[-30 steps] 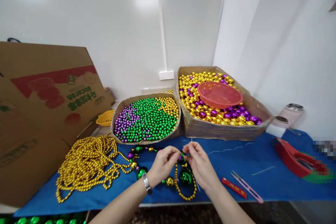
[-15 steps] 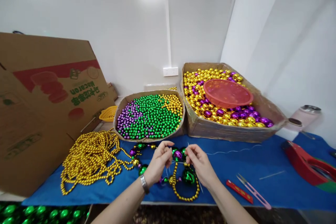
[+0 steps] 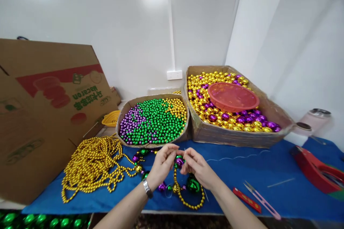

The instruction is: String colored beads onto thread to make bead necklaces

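My left hand (image 3: 160,165) and my right hand (image 3: 197,167) meet over the blue cloth (image 3: 242,182), fingers pinched on a thin white thread at a purple bead (image 3: 179,162). Below them hangs a bead strand (image 3: 188,193) with a big green ball, small purple and gold beads and a loop of fine gold beads resting on the cloth. A watch sits on my left wrist. The thread trails off to the right across the cloth.
A heap of gold bead chain (image 3: 91,164) lies left. Behind stand a box of small green, purple and gold beads (image 3: 153,120) and a box of large gold and purple balls (image 3: 231,114) holding a red bowl (image 3: 233,96). Thread snips (image 3: 262,200), a red cutter (image 3: 245,199), a tape dispenser (image 3: 317,171) lie right.
My hands have drawn closer together around the purple bead and risen slightly. The view has shifted a little.
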The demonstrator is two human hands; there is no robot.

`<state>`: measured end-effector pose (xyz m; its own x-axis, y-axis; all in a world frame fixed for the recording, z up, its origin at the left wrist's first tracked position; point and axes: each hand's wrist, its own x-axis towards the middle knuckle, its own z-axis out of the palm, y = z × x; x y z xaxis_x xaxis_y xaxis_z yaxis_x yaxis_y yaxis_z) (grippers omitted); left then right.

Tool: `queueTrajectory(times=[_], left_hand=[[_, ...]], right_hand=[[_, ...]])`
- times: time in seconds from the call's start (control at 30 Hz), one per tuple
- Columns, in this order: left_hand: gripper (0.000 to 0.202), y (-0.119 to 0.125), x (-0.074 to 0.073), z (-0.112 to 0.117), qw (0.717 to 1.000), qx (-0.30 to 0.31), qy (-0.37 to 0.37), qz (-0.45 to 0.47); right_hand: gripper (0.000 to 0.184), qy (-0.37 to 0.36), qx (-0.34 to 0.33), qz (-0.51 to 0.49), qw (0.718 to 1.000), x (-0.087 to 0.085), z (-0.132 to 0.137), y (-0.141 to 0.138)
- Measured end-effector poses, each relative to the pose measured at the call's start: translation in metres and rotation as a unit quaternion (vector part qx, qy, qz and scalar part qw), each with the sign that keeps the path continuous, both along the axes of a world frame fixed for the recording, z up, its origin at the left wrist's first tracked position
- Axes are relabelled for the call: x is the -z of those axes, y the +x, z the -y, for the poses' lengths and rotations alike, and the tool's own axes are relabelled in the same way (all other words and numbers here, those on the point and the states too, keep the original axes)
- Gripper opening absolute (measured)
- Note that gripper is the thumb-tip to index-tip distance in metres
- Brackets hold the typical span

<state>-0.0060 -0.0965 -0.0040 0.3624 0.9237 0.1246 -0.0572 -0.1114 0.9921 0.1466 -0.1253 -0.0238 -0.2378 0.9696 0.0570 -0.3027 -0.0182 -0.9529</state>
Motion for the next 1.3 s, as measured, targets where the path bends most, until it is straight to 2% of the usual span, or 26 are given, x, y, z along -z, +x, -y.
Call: queueTrajectory(times=[0.17,0.3,0.43,0.57,0.73,0.9,1.0,1.07,1.13,1.2,1.3], left_hand=[[0.024,0.002,0.003,0.001,1.0,-0.001,-0.013,0.01],[0.021,-0.002,0.005,0.001,0.999,-0.001,-0.01,0.038],[0.014,-0.009,0.0,0.002,0.999,0.016,0.031,-0.027],[0.018,-0.014,-0.008,0.004,0.982,0.034,0.116,-0.146],[0.025,-0.015,-0.014,0.007,0.923,0.028,0.299,-0.242],[0.029,-0.009,-0.011,0.009,0.904,0.022,0.332,-0.27],[0.021,-0.005,-0.01,0.007,0.912,0.012,0.309,-0.268],[0.02,-0.006,-0.01,0.004,0.94,0.011,0.251,-0.229],[0.022,-0.012,-0.011,0.001,0.977,0.021,0.153,-0.146],[0.022,-0.021,-0.012,-0.002,0.998,0.029,0.042,-0.027],[0.023,-0.032,-0.007,-0.002,0.985,0.037,-0.079,0.15]], right_hand=[[0.034,0.007,0.007,0.002,1.0,0.003,-0.004,-0.003],[0.033,0.038,0.047,0.042,0.997,0.008,-0.012,0.0],[0.029,0.084,0.086,0.139,0.983,0.007,-0.018,0.013],[0.02,0.159,0.085,0.266,0.947,-0.004,-0.015,0.026],[0.019,0.218,0.064,0.354,0.907,-0.016,-0.006,0.032],[0.022,0.23,0.05,0.373,0.898,-0.024,-0.003,0.031],[0.024,0.236,0.043,0.365,0.9,-0.029,-0.003,0.028],[0.023,0.238,0.035,0.351,0.905,-0.032,-0.004,0.031],[0.021,0.231,0.033,0.328,0.915,-0.034,-0.006,0.041],[0.021,0.209,0.046,0.293,0.932,-0.032,-0.008,0.054],[0.024,0.143,0.077,0.218,0.962,-0.02,-0.005,0.069]])
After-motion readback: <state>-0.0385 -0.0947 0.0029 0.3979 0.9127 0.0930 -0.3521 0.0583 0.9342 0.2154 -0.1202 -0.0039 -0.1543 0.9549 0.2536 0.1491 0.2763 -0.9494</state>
